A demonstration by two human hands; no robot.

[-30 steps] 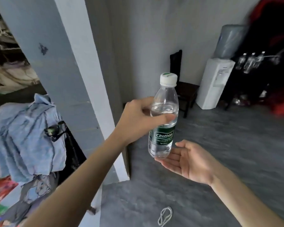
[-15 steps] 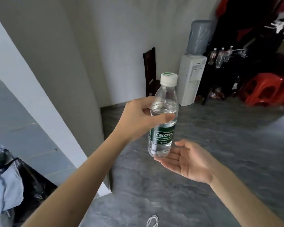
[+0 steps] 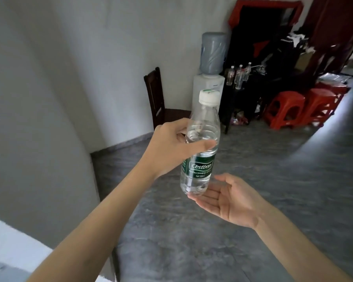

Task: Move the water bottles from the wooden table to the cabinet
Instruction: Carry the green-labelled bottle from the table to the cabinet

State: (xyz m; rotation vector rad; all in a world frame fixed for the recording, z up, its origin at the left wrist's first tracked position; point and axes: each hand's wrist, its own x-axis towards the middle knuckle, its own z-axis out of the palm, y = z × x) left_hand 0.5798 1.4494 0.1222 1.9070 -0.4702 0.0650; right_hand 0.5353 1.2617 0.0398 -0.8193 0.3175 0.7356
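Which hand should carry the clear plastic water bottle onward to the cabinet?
Left. The left hand already grips the clear plastic water bottle upright; the right hand lies open under its base.

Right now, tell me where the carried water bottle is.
In the head view's centre, the water bottle is upright, gripped by the left hand, its base just above the open right hand.

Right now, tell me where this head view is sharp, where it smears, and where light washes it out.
Head view: the water bottle and its green label read sharply, as do the left hand gripping it and the open right hand beneath; the red stools and dark shelving are blurred; a pale glare streaks the floor at right; wide-angle distortion bends the wall edges.
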